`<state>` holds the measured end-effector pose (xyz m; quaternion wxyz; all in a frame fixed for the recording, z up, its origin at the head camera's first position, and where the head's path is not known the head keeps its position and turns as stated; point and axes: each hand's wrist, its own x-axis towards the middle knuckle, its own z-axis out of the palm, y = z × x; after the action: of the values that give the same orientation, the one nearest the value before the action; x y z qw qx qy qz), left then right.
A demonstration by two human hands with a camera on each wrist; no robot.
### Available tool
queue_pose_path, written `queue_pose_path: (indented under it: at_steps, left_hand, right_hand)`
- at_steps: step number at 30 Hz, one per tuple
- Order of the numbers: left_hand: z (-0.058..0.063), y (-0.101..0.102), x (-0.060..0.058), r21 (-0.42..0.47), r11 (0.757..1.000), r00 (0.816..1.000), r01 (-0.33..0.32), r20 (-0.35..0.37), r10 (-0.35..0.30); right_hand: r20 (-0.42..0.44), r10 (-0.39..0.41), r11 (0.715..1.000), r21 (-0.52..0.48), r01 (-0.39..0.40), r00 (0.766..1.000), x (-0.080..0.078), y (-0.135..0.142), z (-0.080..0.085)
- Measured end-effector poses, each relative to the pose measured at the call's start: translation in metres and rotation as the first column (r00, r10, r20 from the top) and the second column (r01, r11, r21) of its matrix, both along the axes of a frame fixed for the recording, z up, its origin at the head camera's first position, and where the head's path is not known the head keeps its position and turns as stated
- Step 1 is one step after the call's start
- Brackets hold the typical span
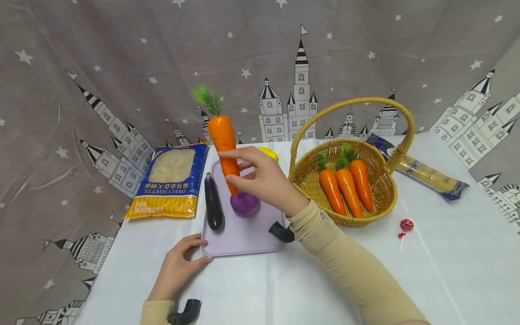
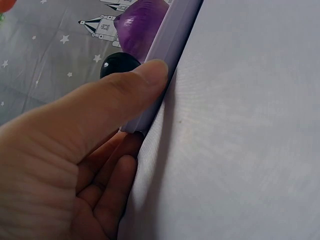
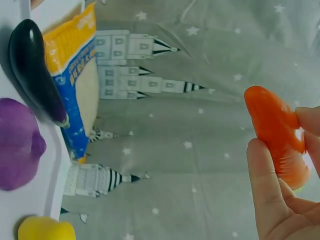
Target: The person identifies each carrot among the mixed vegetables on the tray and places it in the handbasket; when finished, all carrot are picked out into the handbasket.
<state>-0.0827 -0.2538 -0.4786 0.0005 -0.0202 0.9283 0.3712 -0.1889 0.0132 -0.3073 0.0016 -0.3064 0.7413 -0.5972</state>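
Observation:
My right hand pinches an orange carrot with a green leafy top, holding it raised above the lilac tray. The carrot stands nearly upright, its tip just over a purple onion. In the right wrist view, thumb and fingers hold the carrot from both sides. At the tray's near left corner, my left hand grips the rim, the thumb on the near edge and fingers round the side. A dark eggplant lies along the tray's left side. Behind my right hand, a yellow item is partly hidden.
Right of the tray stands a wicker basket with a tall handle, holding three carrots. A long pasta pack lies behind it, a red lollipop in front. An orecchiette bag lies left of the tray.

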Motion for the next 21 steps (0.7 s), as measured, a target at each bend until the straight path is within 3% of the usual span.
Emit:
queue_pose_path:
  at_steps: [10, 15, 21]
  left_hand:
    - [0.0, -0.002, 0.0, 0.0, 1.0, 1.0, 0.008, -0.01, -0.008]
    - [0.001, -0.001, -0.001, 0.001, 1.0, 1.0, 0.008, 0.001, -0.008]
    - [0.001, 0.0, 0.0, 0.001, 1.0, 1.0, 0.003, 0.001, -0.003]
  right_hand:
    - [-0.078, -0.081, 0.994, -0.074, 0.075, 0.994, 0.028, 0.053, -0.004]
    - [-0.11, -0.175, 0.984, -0.045, 0.171, 0.978, 0.037, 0.081, -0.007]
    - [-0.075, -0.283, 0.959, -0.011, 0.283, 0.956, 0.041, 0.116, -0.016]
